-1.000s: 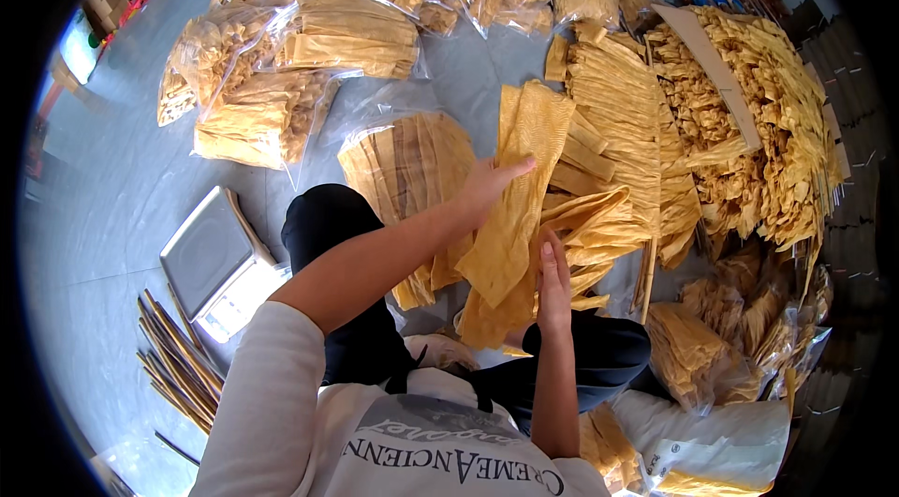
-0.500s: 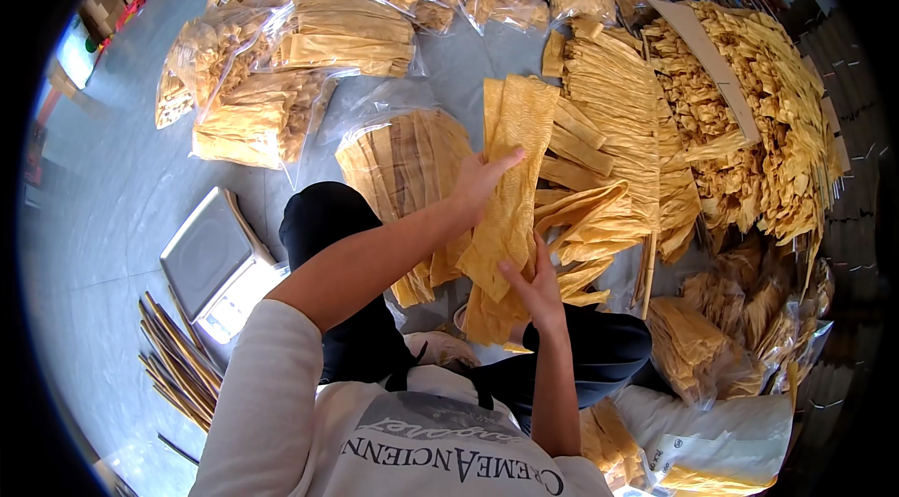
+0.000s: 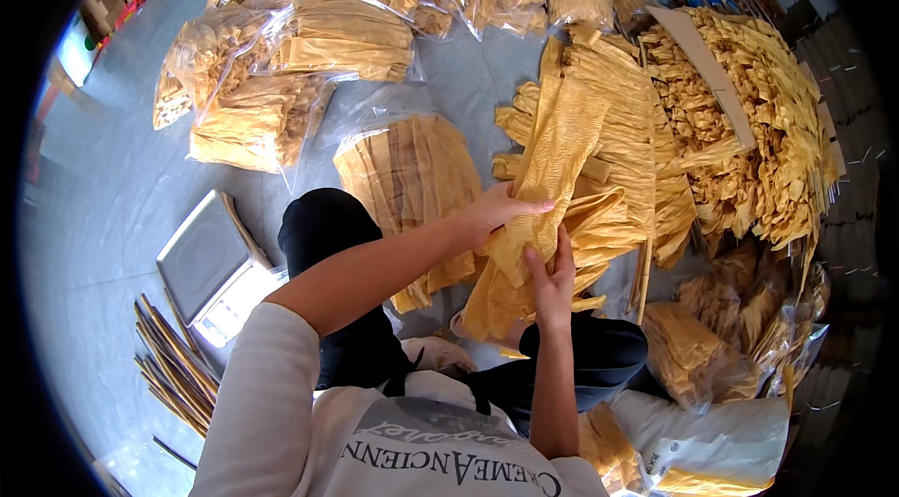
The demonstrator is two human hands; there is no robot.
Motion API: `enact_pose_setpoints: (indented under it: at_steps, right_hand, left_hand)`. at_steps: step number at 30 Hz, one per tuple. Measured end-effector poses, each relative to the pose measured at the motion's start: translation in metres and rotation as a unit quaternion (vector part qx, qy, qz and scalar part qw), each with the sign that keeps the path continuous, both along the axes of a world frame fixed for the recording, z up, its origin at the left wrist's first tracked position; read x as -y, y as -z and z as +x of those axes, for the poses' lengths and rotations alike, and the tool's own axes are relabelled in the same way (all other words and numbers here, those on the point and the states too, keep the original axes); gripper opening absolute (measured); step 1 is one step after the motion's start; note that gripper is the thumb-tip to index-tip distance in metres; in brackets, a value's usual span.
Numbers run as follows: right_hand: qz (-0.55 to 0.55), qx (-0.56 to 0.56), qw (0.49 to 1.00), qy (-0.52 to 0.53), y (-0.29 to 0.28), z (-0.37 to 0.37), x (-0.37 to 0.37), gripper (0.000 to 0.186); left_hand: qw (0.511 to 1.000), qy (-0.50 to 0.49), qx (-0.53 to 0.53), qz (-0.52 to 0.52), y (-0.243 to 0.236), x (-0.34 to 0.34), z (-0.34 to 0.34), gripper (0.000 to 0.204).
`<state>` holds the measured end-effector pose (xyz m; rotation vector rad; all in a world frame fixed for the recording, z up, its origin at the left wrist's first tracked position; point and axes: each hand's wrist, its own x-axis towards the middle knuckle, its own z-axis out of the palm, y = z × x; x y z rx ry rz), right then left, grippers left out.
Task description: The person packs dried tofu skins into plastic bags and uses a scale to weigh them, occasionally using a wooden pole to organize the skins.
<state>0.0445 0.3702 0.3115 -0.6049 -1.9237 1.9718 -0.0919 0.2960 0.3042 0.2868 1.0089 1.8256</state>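
Note:
Between my hands is a long, wrinkled golden-yellow strip of dried bean curd sheet [image 3: 564, 127], slanting up and to the right. My left hand [image 3: 501, 212] grips its left edge, with the thumb lying across its face. Lower down, my right hand [image 3: 552, 283] is closed on the right edge near the bottom end. Other strips hang below, over my lap. Behind the held strip lies a pile of pleated sheets [image 3: 623, 141], with a long thin stick [image 3: 644, 277] by it. A clear bag of sheets [image 3: 403, 164] lies left of my left hand.
Several filled clear bags [image 3: 346, 38] spread across the grey floor at the far left. A flat scale [image 3: 211, 249] and a bundle of sticks [image 3: 173, 366] are at my left. On the right stand a large sheet heap [image 3: 758, 141] with a cardboard strip [image 3: 707, 75], and a white sack [image 3: 712, 436].
The held strip has moved to the right and its top now leans over the pile. Both hands have shifted slightly right, the left one also lower, still gripping it.

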Motion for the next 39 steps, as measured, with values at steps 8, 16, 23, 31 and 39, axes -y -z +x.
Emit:
enact_pose_setpoints:
  at_steps: [8, 16, 23, 31, 39]
  right_hand:
    - [-0.015, -0.061, 0.997, 0.043, 0.001, -0.002, -0.014, 0.056]
    - [0.293, -0.046, 0.946, 0.131, -0.017, 0.003, -0.008, 0.042]
    - [0.379, -0.026, 0.912, 0.154, -0.031, -0.006, 0.013, 0.010]
    - [0.467, -0.051, 0.871, 0.148, -0.017, -0.015, 0.014, 0.012]
    - [0.444, -0.074, 0.883, 0.136, -0.015, -0.017, 0.016, 0.012]
  left_hand:
    - [0.994, 0.072, -0.070, 0.043, -0.004, 0.001, 0.005, 0.048]
    - [0.985, -0.072, -0.154, 0.021, -0.012, -0.002, 0.004, 0.037]
    - [0.959, -0.190, -0.211, 0.022, -0.020, -0.002, 0.001, 0.026]
    - [0.943, -0.244, -0.222, 0.040, -0.018, 0.000, 0.007, 0.022]
    - [0.951, -0.264, -0.152, 0.042, -0.019, 0.001, 0.013, 0.022]
